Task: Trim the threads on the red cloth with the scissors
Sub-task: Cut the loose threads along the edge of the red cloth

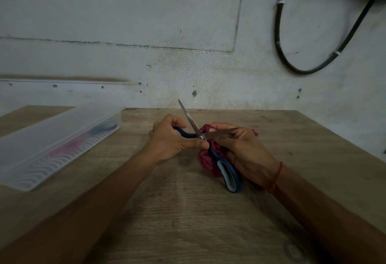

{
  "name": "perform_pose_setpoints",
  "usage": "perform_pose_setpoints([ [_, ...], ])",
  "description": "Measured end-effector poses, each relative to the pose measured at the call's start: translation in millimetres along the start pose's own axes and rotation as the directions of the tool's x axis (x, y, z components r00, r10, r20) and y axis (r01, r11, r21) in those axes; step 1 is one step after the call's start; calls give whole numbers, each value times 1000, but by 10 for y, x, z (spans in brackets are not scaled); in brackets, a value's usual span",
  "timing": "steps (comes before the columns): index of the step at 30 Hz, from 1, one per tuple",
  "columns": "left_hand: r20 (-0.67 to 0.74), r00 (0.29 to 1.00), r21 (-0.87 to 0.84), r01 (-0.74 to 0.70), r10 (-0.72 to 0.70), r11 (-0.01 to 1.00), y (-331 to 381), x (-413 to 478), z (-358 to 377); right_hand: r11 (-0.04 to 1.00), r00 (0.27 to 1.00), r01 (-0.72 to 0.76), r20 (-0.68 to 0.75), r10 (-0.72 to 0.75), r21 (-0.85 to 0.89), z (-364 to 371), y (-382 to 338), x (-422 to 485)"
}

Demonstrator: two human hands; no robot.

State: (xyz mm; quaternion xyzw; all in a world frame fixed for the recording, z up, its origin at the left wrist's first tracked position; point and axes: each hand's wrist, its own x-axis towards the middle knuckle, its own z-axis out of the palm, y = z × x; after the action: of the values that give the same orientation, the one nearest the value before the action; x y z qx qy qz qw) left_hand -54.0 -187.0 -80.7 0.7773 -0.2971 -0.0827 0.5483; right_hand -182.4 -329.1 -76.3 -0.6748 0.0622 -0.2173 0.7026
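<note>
Left hand: I see the left hand [171, 138] curled round the upper dark-blue handle of the scissors [201, 137], with the thumb lying near the pivot.
Right hand: the right hand [244, 151] has its fingers wrapped round the bunched red cloth [205, 155] and is holding it.
Scissors: the blades are spread wide. One points up and away toward the wall [125, 23]. The other runs rightward across the right hand's fingertips. The larger handle loop, lined pale blue, hangs free toward me in front of the cloth.
Red cloth: a crumpled bundle at mid-table between the two hands, partly hidden by the right hand and the scissors. I cannot tell whether it rests on the wood, and its threads are too fine for me to make out.
Table: the wooden table [188, 211] is under both forearms.
Plastic box: a clear plastic box [52, 144] sits at the table's left, well apart from the hands. Something pink and something dark show blurred inside.
Wrist: a red thread band [276, 177] is on the right wrist.
Wall: a black cable [292, 63] loops at upper right.
</note>
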Motion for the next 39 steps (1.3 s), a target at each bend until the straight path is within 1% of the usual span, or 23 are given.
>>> perform_pose_setpoints([
  [2, -40, 999, 19, 26, -26, 999, 1, -13, 26, 1000, 1000, -2, -18, 2, -11, 2, 5, -5],
  [5, -143, 989, 115, 50, -33, 992, 77, -63, 42, 1000, 1000, -11, -27, 11, -1, 0, 4, -21],
  [7, -171, 983, 96, 78, -61, 992, 134, -79, 43, 1000, 999, -7, -49, 7, 2, 9, 17, -30],
  [9, -174, 977, 24, 129, -123, 991, 170, -100, 50, 1000, 998, 15, -68, -15, -6, 32, 32, -30],
  [12, -129, 962, -118, 227, -241, 967, 162, -125, 94, 1000, 993, 22, -115, -21, 7, 67, 62, -24],
  [15, 2, 951, -307, 294, -309, 905, 159, -169, 149, 998, 990, 29, -142, -20, 64, 88, 88, -21],
  [18, 148, 960, -420, 280, -239, 863, 174, -213, 213, 982, 991, 0, -130, 25, 189, 108, 86, -33],
  [21, 200, 967, -534, 241, -156, 810, 177, -236, 257, 966, 993, -20, -109, 50, 258, 97, 86, -19],
  [23, 220, 968, -581, 226, -116, 782, 190, -239, 270, 958, 998, 0, -66, 19, 288, 89, 85, -10],
  [25, 225, 970, -623, 213, -88, 752, 198, -224, 249, 968, 1000, 11, -24, -5, 249, 82, 83, -5],
  [28, 216, 975, -669, 189, -55, 719, 195, -179, 164, 990, 1000, -22, -5, 23, 142, 39, 58, 5],
  [30, 195, 980, -673, 161, -37, 721, 192, -148, 96, 997, 999, -12, -41, 15, 79, -15, 37, 23],
  [32, 177, 984, -666, 148, -38, 731, 185, -125, 46, 999, 991, 13, -131, -9, 32, -89, 10, 49],
  [34, 165, 985, -642, 143, -47, 754, 185, -116, 23, 997, 962, 68, -261, -76, -39, -174, -27, 81],
  [36, 141, 989, -585, 117, -42, 802, 173, -102, 26, 986, 918, 121, -365, -156, -117, -251, -78, 101],
  [37, 134, 991, -532, 95, -27, 842, 160, -95, 31, 980, 898, 147, -396, -190, -137, -278, -104, 102],
  [39, 147, 989, -395, 47, 13, 918, 127, -96, 43, 958, 871, 207, -408, -273, -198, -310, -128, 103],
])
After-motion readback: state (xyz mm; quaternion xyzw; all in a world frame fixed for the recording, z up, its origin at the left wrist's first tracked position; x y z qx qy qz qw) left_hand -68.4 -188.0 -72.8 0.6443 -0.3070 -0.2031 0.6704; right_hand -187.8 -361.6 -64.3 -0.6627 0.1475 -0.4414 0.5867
